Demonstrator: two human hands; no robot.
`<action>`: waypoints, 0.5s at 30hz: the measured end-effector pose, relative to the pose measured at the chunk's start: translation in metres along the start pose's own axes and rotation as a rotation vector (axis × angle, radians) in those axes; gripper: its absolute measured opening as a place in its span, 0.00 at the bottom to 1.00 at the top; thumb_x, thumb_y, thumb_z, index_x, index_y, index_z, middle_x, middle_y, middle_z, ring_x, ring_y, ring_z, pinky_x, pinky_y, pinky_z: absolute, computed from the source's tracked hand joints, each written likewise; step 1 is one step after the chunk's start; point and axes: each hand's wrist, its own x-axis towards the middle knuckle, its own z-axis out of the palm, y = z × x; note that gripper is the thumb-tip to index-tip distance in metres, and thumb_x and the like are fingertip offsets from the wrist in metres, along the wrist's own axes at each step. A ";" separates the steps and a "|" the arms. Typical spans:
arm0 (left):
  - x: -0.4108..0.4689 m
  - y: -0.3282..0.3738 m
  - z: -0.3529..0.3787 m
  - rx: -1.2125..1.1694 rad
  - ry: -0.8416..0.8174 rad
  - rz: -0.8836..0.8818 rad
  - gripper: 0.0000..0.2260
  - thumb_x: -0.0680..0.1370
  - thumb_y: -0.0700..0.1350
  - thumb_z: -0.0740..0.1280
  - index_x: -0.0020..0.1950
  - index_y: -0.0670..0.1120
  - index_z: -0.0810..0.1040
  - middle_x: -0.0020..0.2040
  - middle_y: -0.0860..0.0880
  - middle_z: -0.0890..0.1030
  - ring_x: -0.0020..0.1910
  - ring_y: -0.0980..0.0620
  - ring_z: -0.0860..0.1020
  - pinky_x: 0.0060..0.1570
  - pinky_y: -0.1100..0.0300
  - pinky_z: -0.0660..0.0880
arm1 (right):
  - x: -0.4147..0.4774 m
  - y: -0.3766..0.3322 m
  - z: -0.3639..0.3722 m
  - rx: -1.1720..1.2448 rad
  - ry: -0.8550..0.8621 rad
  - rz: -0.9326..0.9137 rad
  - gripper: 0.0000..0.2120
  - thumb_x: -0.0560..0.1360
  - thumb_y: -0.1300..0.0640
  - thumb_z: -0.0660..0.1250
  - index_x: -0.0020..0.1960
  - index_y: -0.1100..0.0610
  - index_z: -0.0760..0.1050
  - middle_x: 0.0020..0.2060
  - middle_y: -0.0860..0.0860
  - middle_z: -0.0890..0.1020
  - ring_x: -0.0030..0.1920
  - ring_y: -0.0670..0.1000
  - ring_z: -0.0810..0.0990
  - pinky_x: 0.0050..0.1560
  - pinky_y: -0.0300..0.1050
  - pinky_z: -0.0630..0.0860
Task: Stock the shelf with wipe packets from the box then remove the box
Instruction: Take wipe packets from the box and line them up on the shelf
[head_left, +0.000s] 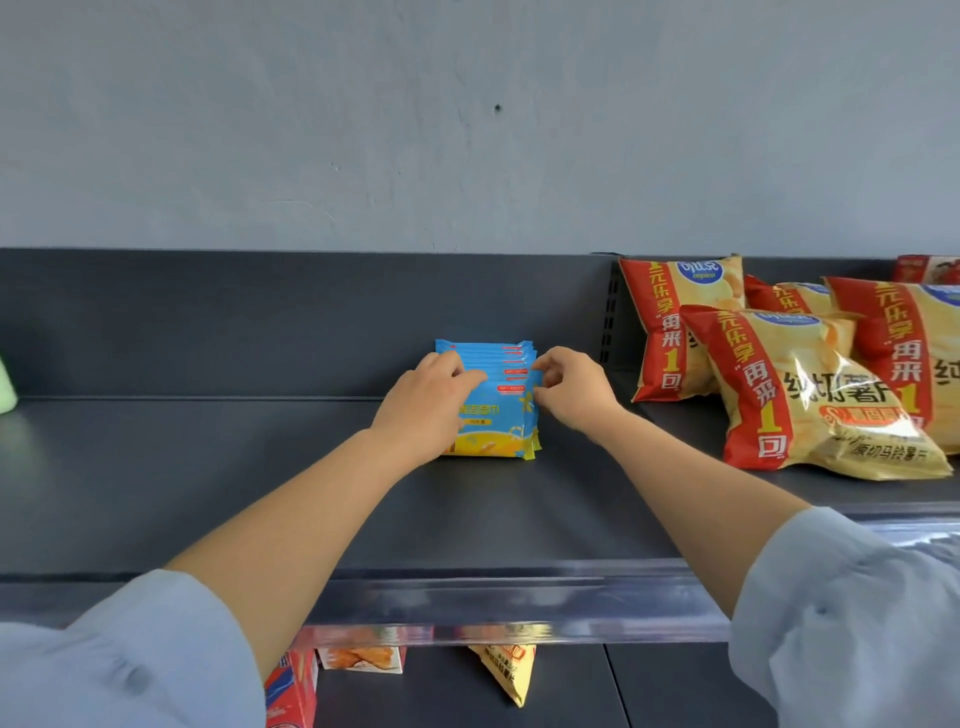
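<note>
Dark grey metal shelf (208, 467), cut off left and right; clear plastic price rail (519, 597) along its front lip blurs what is behind it.

Red-and-yellow foil chip bags (810, 395), right section: 4 counted. The rightmost runs out of frame and one is mostly hidden behind the front bag. A red pack (930, 267) in the far corner is too clipped to identify.

Two pale blue sleeves at the bottom corners, both cropped.

Blue-and-yellow plastic wipe packets (498, 431): one stack, mid-shelf, well left of the chip bags. About 7 by the stepped top edges; exact count unclear, as only the front face shows. They stand on their bottom edges, print upright, faces toward the camera, tilted back a little. Long axis left-right along the shelf; the row runs front to back.

Left hand (426, 400): fingers bent across the front packet's upper left, covering that part. Thumb hidden, so I cannot tell whether it grips or just presses.

Right hand (571, 387): fingertips pinch the stack's upper right edge.

Lower shelf, half hidden by the rail: 1 red-and-blue carton (291, 686), 1 white box with orange print (361, 657), 1 yellow triangular pack (506, 673).

Pale green object (5, 384), left edge, nearly all cropped.
</note>
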 end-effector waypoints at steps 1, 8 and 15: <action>0.000 0.001 0.001 0.025 0.011 -0.007 0.25 0.76 0.43 0.69 0.72 0.50 0.66 0.61 0.50 0.68 0.61 0.50 0.67 0.57 0.54 0.72 | -0.001 0.000 0.000 -0.004 0.000 -0.001 0.12 0.75 0.64 0.68 0.57 0.56 0.74 0.44 0.50 0.77 0.43 0.46 0.76 0.32 0.34 0.69; 0.000 0.006 0.005 0.189 0.038 -0.013 0.25 0.76 0.45 0.68 0.72 0.49 0.64 0.63 0.48 0.69 0.61 0.49 0.68 0.55 0.55 0.70 | -0.006 0.000 0.001 -0.074 -0.006 -0.010 0.17 0.76 0.65 0.65 0.64 0.55 0.72 0.53 0.51 0.79 0.50 0.48 0.77 0.33 0.33 0.70; -0.002 0.012 0.010 0.268 0.033 -0.033 0.31 0.75 0.44 0.69 0.74 0.46 0.59 0.68 0.46 0.67 0.67 0.47 0.65 0.62 0.53 0.65 | -0.015 -0.006 0.003 -0.317 -0.054 -0.064 0.25 0.77 0.65 0.64 0.72 0.54 0.64 0.61 0.53 0.77 0.56 0.52 0.78 0.44 0.44 0.79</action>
